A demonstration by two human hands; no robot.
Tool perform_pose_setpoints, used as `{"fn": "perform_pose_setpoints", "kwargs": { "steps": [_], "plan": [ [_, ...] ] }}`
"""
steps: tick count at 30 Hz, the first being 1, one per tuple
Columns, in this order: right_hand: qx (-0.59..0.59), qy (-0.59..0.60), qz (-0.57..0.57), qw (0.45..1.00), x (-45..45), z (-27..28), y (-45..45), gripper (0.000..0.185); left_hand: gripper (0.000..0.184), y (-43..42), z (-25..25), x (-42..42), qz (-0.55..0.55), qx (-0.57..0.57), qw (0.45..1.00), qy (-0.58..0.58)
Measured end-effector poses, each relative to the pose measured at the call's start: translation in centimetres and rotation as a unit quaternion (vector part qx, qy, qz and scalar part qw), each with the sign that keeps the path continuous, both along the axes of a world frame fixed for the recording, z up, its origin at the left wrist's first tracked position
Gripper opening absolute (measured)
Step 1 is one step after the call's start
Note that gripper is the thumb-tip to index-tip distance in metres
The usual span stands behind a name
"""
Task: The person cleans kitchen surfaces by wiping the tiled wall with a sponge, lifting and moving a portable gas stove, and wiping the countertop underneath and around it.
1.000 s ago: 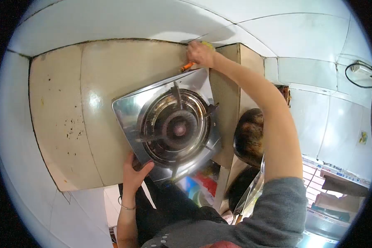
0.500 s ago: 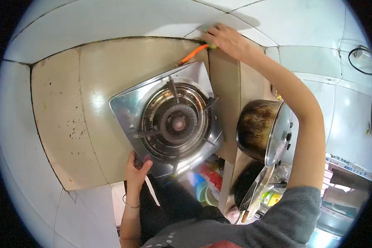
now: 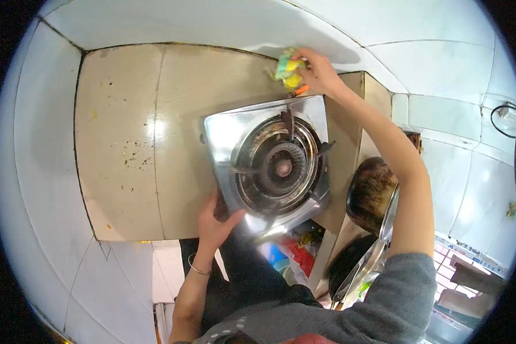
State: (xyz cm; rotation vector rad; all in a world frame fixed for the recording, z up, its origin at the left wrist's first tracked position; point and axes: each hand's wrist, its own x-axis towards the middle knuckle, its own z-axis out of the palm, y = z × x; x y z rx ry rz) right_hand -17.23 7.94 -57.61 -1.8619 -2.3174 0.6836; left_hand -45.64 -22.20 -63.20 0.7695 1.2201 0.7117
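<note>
A steel single-burner gas stove (image 3: 226,137) sits at an angle on the beige tiled counter (image 3: 183,86). At its near left corner is my left hand (image 3: 215,225), closed on the stove's edge with the thumb on top. Behind the stove, near the wall, my right hand (image 3: 317,71) grips a green and yellow cloth (image 3: 288,70), which looks crumpled and slightly blurred. A short piece of orange hose (image 3: 300,90) shows just below the cloth, at the stove's back edge.
Right of the stove is a raised ledge (image 3: 345,126). Beyond it stand a scorched pot (image 3: 370,192) and a dark pan (image 3: 347,261). Dark specks (image 3: 135,156) lie on the left counter. Bags and tubs (image 3: 298,255) show below the stove.
My right hand has come back from the ledge's far corner towards the stove's back edge, with the cloth now more visible. Less of the hose shows. The view has shifted; my left hand stays at the stove.
</note>
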Motion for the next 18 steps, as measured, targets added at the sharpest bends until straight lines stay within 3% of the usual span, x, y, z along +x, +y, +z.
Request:
{"fn": "perform_pose_setpoints", "kwargs": {
  "steps": [2,4,6,8,11,12,13,15,17,18],
  "plan": [
    [0.012,-0.001,0.030,0.999,2.4,-2.5,1.2,0.029,0.077,-0.1,-0.7,0.0,-0.009,0.031,0.999,0.036],
    [-0.076,-0.167,0.023,0.983,3.1,-4.2,2.2,0.033,0.085,-0.2,-1.1,0.0,-0.029,0.069,0.993,0.092],
    [-0.070,-0.154,0.027,0.985,0.2,-6.2,2.2,0.032,0.088,-0.4,-1.4,0.2,-0.023,0.065,0.994,0.088],
    [0.035,-0.214,0.038,0.975,-5.3,-7.7,1.5,0.025,0.091,-0.4,-1.4,0.1,-0.015,0.061,0.994,0.086],
    [0.013,-0.134,0.110,0.985,-13.4,-8.0,3.5,0.022,0.091,-0.3,-1.1,0.3,0.007,0.020,0.999,0.041],
    [0.082,-0.154,0.113,0.978,-16.4,-10.8,4.5,0.023,0.091,-0.2,-1.1,0.3,0.006,0.025,0.999,0.040],
    [0.062,-0.144,0.141,0.977,-19.8,-8.8,4.3,0.024,0.090,-0.1,-1.0,0.3,0.010,0.034,0.998,0.043],
    [0.088,-0.055,0.128,0.986,-25.0,-9.1,4.8,0.027,0.089,0.1,-0.8,0.2,0.015,0.050,0.997,0.049],
    [0.074,0.118,0.121,0.983,-28.8,-9.3,4.6,0.031,0.088,0.7,-0.6,0.1,0.025,0.030,0.999,0.022],
    [0.079,0.122,0.126,0.981,-29.8,-8.8,4.7,0.031,0.088,1.2,-0.6,0.0,0.029,0.036,0.999,0.026]
  ]
}}
